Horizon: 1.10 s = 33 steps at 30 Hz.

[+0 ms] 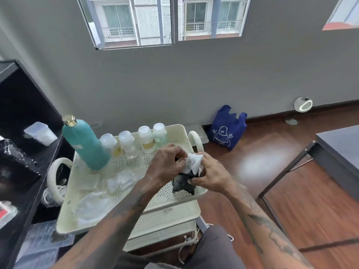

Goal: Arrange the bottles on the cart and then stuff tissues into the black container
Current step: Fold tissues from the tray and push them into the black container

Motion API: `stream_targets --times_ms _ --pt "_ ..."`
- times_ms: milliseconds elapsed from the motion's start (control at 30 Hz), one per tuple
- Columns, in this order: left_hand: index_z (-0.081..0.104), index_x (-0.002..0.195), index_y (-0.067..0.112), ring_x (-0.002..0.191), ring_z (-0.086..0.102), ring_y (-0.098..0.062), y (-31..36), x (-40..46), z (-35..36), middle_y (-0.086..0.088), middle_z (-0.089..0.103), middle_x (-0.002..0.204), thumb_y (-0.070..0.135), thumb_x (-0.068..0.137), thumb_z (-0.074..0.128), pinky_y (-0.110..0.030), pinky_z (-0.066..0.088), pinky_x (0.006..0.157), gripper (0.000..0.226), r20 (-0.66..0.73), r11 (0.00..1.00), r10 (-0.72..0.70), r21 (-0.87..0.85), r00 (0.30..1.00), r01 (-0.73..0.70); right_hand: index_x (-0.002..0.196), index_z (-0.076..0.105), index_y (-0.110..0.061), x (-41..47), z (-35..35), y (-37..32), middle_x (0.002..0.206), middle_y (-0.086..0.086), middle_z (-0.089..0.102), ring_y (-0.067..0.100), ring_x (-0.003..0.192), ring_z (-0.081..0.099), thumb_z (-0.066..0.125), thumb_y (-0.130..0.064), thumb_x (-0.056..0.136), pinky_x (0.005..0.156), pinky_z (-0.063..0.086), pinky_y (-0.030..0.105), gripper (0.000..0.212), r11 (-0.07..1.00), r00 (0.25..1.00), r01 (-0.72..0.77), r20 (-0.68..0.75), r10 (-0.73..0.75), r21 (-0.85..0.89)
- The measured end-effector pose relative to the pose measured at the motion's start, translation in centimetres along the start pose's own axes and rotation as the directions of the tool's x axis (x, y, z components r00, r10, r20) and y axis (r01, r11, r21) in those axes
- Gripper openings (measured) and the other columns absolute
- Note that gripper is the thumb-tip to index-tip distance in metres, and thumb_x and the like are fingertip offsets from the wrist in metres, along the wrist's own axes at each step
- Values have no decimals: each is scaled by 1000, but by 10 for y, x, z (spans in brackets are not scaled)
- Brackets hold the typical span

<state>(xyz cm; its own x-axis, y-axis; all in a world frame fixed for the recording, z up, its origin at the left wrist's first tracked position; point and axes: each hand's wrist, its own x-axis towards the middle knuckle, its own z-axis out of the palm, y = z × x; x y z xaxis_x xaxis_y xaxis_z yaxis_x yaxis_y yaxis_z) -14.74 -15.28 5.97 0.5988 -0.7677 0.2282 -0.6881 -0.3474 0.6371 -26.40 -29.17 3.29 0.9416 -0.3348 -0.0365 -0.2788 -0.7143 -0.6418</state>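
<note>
Cream perforated cart [136,166] stands on wood floor [272,152] beneath grey wall [194,78].

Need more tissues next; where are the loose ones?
Head view: loose tissues lie on the cart's top tray, left of both hands, in front of the teal bottle.

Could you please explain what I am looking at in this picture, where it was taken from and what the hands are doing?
There is no machine here: a person wears a camera on the head, looking down at their own bare hands. In front stands a cream cart with a perforated top tray. Along its far edge stand a tall teal bottle and four small clear bottles. Loose tissues lie on the tray. The right hand holds a black container, while the left hand pinches a white tissue at its opening.
</note>
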Motion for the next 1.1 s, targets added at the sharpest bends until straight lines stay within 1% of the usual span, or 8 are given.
stream_targets --times_ms 100,300,467,567,633,700,833,1100 --pt "69 95 15 83 59 -17 0 -1 -1 2 65 87 10 81 70 -38 54 76 15 8 991 64 121 998 -64 135 48 -25 -1 1 5 135 -12 46 11 112 54 80 -29 70 98 45 32 72 1000 1000 7 -10 -7 2" --pt "67 95 19 92 52 -21 0 -2 -6 -2 58 97 20 82 72 -39 48 80 14 -28 906 197 388 980 -171 137 44 -30 2 2 7 134 -13 46 10 112 52 79 -32 71 99 44 32 75 1000 1000 20 -12 -20 2" --pt "76 97 30 91 42 -17 7 1 -7 3 48 88 38 91 59 -39 39 87 20 206 867 60 475 977 -153 135 46 -30 0 3 10 133 -14 46 10 112 53 79 -31 71 98 44 31 72 1000 1000 17 -17 -17 4" --pt "77 97 24 87 54 -15 14 3 -13 3 59 87 30 87 60 -38 48 84 20 119 948 56 304 991 -90 135 46 -28 0 3 8 133 -13 46 10 109 54 79 -31 71 98 45 32 72 1000 1000 27 -5 -27 -4" --pt "76 91 20 74 62 -2 23 2 -13 7 66 82 40 83 65 -23 55 68 25 52 997 -13 82 999 9 134 47 -27 0 4 8 133 -14 46 6 95 52 79 -31 72 95 47 32 70 1000 1000 29 -6 -29 10" --pt "74 89 18 68 63 3 32 1 -6 8 69 78 53 80 68 -14 51 59 36 84 995 -98 -16 992 100 131 50 -26 -1 3 9 131 -14 46 3 88 50 79 -31 71 92 48 31 67 1000 1000 25 -7 -25 15" --pt "72 82 19 59 58 2 29 0 3 11 65 69 40 83 74 -11 42 53 21 96 959 -253 -107 963 263 133 48 -27 -2 4 9 132 -14 47 5 87 52 78 -32 72 88 46 27 68 999 999 33 -1 -33 4" --pt "53 86 11 89 68 -31 13 2 -21 -13 66 92 16 90 65 -55 57 85 13 168 753 -391 -508 905 419 143 36 -35 -4 2 8 138 -13 44 5 100 49 79 -29 73 100 43 32 82 1000 1000 0 11 0 6"
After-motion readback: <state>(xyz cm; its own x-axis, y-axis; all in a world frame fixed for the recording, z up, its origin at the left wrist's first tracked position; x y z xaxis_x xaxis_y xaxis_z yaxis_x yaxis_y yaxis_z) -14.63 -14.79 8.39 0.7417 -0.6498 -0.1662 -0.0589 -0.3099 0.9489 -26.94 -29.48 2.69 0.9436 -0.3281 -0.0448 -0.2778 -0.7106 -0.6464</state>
